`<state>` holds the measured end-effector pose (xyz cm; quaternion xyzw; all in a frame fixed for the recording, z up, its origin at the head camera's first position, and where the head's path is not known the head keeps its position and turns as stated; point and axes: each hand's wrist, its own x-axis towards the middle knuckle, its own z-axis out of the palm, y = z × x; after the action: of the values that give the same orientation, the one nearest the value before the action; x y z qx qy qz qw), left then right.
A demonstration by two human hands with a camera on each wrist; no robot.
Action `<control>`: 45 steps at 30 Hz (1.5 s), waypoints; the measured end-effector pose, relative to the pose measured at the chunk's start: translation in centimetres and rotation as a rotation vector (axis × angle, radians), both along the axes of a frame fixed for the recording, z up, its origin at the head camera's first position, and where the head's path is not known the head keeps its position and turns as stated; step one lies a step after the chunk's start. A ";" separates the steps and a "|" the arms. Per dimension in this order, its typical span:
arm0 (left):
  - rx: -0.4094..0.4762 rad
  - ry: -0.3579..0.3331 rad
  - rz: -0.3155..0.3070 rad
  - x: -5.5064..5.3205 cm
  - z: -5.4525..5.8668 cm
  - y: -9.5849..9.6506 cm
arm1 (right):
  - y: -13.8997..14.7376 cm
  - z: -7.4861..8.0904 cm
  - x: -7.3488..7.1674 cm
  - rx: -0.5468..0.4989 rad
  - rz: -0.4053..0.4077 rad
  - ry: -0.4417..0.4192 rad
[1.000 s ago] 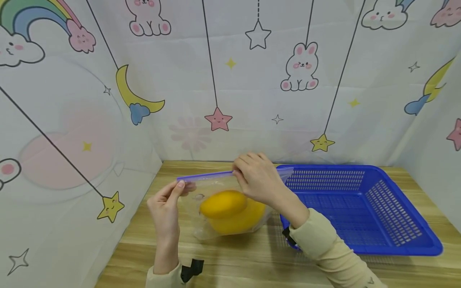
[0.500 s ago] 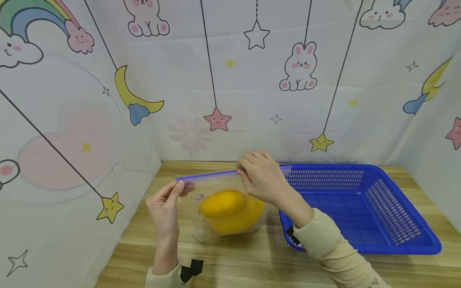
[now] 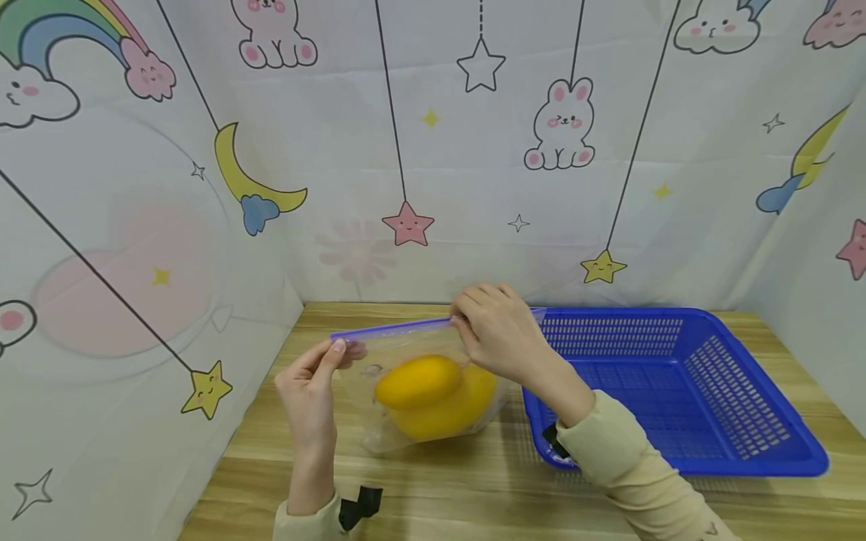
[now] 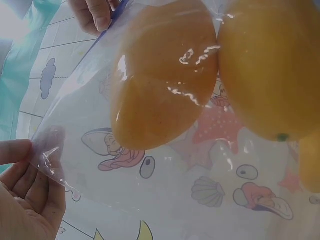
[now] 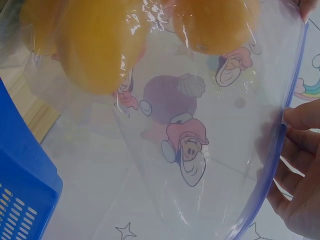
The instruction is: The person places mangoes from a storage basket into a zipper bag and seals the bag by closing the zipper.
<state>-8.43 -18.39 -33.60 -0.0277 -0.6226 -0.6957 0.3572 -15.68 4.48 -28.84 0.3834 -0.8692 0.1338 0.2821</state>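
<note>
A clear zip bag [image 3: 368,432] with a purple zip strip [image 3: 392,329] hangs upright just above the wooden table. Several yellow-orange mangoes [image 3: 419,382] lie inside it, and printed cartoon shells show on its film in both wrist views. My left hand [image 3: 307,391] pinches the bag's upper left corner between thumb and fingers. Farther right along the strip, my right hand [image 3: 497,330] pinches the zip, thumb on the near side and fingers behind. The right wrist view shows that hand [image 5: 302,170] at the purple edge. Part of the bag is hidden behind my right hand.
A blue plastic basket [image 3: 737,473] with slotted walls stands to the right, close beside the bag and under my right forearm. The wooden table [image 3: 460,496] meets a white cartoon-printed cloth [image 3: 460,263] at the back and sides.
My right hand has slid a short way right along the zip strip, still pinching it. The left hand and the mangoes have hardly moved.
</note>
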 end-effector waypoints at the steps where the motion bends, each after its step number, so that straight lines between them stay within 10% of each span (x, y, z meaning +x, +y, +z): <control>1: 0.002 0.000 -0.001 0.0 0.0 0.0 | 0.0 0.0 0.0 0.001 -0.002 -0.001; 45: 0.017 0.002 0.001 -0.1 -0.1 -0.1 | 2.1 -0.4 -0.3 -0.006 -0.039 0.012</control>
<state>-8.48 -18.49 -33.69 -0.0251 -0.6163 -0.7008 0.3583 -16.00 6.58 -29.22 0.3664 -0.8744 0.1286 0.2909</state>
